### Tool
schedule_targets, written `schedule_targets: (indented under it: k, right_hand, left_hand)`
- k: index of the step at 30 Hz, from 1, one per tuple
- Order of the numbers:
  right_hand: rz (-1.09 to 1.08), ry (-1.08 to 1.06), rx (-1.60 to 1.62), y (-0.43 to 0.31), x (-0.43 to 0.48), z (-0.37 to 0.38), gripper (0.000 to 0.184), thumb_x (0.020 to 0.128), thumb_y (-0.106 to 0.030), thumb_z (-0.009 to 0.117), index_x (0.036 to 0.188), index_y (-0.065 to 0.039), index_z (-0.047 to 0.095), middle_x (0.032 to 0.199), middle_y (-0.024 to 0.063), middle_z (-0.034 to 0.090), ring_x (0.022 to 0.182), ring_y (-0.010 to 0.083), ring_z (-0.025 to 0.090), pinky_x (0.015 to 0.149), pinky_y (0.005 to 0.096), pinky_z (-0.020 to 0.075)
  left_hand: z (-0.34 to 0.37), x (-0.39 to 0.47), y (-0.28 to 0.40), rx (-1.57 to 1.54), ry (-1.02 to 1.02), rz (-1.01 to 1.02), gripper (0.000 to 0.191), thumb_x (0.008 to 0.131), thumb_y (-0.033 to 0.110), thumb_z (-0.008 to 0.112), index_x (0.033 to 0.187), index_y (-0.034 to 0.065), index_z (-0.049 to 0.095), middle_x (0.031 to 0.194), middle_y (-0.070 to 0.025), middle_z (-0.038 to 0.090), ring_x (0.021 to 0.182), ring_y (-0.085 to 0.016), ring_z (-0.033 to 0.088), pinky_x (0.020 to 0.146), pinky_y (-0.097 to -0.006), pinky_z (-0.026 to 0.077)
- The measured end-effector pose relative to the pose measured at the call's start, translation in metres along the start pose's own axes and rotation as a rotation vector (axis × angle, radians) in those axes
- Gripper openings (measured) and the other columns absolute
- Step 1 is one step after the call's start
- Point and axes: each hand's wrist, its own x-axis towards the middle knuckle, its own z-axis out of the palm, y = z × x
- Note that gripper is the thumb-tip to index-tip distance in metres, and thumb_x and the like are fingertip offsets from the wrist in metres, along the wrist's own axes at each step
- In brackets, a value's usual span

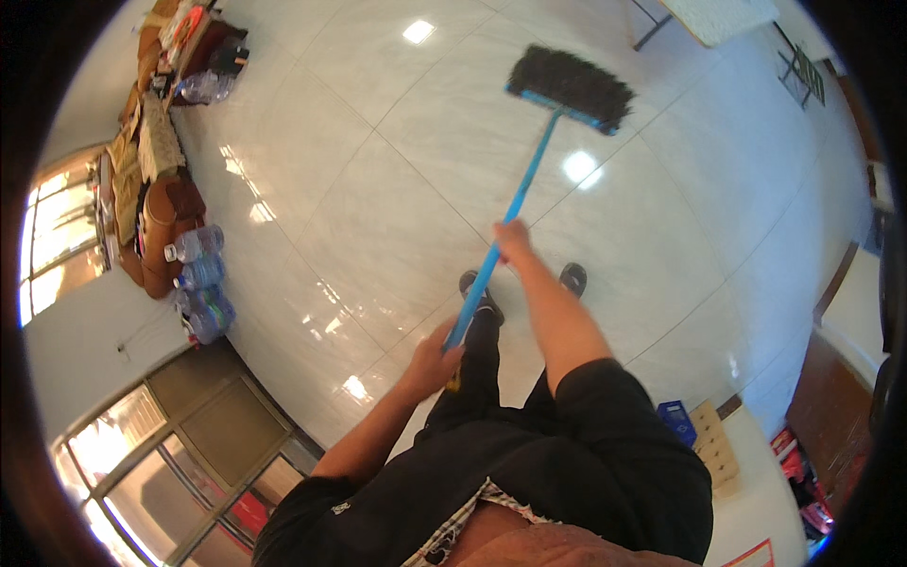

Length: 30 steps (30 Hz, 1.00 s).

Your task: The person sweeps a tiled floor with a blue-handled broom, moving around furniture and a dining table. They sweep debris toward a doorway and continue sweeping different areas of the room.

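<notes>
A push broom with a blue handle (524, 183) slants across the view, away from my body and to the right. Its wide head of dark bristles (572, 83) is out ahead of me over the glossy tiled floor (397, 191). Near the handle's lower end, my left hand (431, 361) is wrapped around it. Farther up, about the middle of the handle, my right hand (513, 241) grips it too. Both of my shoes (572, 279) stand on the tiles beneath the handle.
Along the left wall are a brown sofa (168, 205) and several large plastic water bottles (202, 273). A glazed door (205, 432) is at lower left. A table (719, 18) stands at upper right. A blue box (677, 423) lies beside a tufted cushion (714, 446) at lower right.
</notes>
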Motion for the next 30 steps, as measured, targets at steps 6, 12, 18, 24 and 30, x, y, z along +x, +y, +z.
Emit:
schedule_targets:
  k: [6,12,18,24,30]
  right_hand:
    - [0.266,-0.317,0.072,0.048,-0.127,0.081,0.029,0.07,-0.013,0.051,0.093,0.003,0.041,0.074,0.0152,0.049,0.056,0.0253,0.053,0.036,0.0381,0.0443]
    - [0.397,-0.383,0.108,0.034,-0.166,0.102,0.028,0.068,-0.006,0.053,0.09,0.002,0.041,0.074,0.0133,0.049,0.058,0.0257,0.053,0.041,0.039,0.0463]
    - [0.273,-0.346,0.066,-0.036,-0.137,0.12,0.018,0.065,-0.002,0.053,0.079,0.003,0.043,0.07,0.0121,0.048,0.054,0.023,0.05,0.039,0.037,0.0423]
    - [-0.078,-0.282,0.239,-0.167,-0.097,0.147,0.012,0.065,-0.002,0.053,0.071,0.003,0.045,0.06,0.0117,0.048,0.048,0.0237,0.051,0.039,0.0351,0.0437]
    - [-0.487,-0.358,0.097,-0.267,-0.075,0.134,0.016,0.07,-0.012,0.054,0.078,0.001,0.048,0.066,0.0094,0.053,0.053,0.0194,0.055,0.046,0.0287,0.0457]
  left_hand:
    - [-0.03,-0.132,-0.032,-0.118,0.014,-0.337,0.048,0.072,0.01,0.052,0.117,0.0013,0.037,0.084,-0.0169,0.055,0.065,-0.018,0.054,0.06,-0.0286,0.044]
    - [-0.06,-0.174,-0.044,-0.218,0.031,-0.364,0.048,0.071,0.007,0.057,0.116,0.0024,0.04,0.08,-0.0134,0.057,0.067,-0.014,0.053,0.06,-0.0272,0.043]
    - [-0.108,-0.159,-0.041,-0.465,0.107,-0.073,0.046,0.07,0.007,0.056,0.114,0.0023,0.041,0.074,-0.0107,0.055,0.063,-0.013,0.051,0.057,-0.0266,0.042]
    - [-0.155,-0.087,-0.01,-0.524,0.232,0.107,0.042,0.071,0.007,0.053,0.111,0.0004,0.043,0.065,-0.0067,0.052,0.052,-0.011,0.046,0.045,-0.0243,0.038]
    - [-0.216,0.054,0.048,-0.534,0.313,0.304,0.04,0.07,0.005,0.05,0.11,0.0024,0.046,0.059,-0.0044,0.049,0.045,-0.01,0.043,0.038,-0.0234,0.034]
